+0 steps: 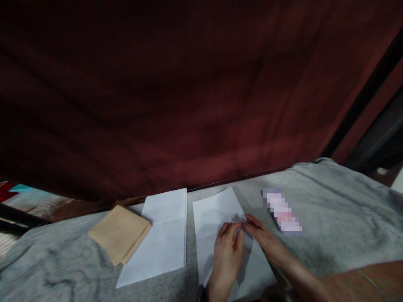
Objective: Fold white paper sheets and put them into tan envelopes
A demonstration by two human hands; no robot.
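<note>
A white sheet of paper (217, 218) lies on a grey cloth (330, 218). My left hand (227, 256) rests flat on the sheet with fingers stretched forward. My right hand (262, 237) comes in from the right, its fingertips pressed on the sheet's right edge beside the left fingertips. A second white sheet (163, 239), creased across its middle, lies just to the left, apart from both hands. Neither hand lifts anything.
A stack of tan envelopes (118, 233) sits left of the creased sheet, partly under it. A small blurred-out packet (282, 211) lies to the right. A dark red curtain (189, 96) hangs behind the cloth. Bare brown surface (371, 281) shows at the lower right.
</note>
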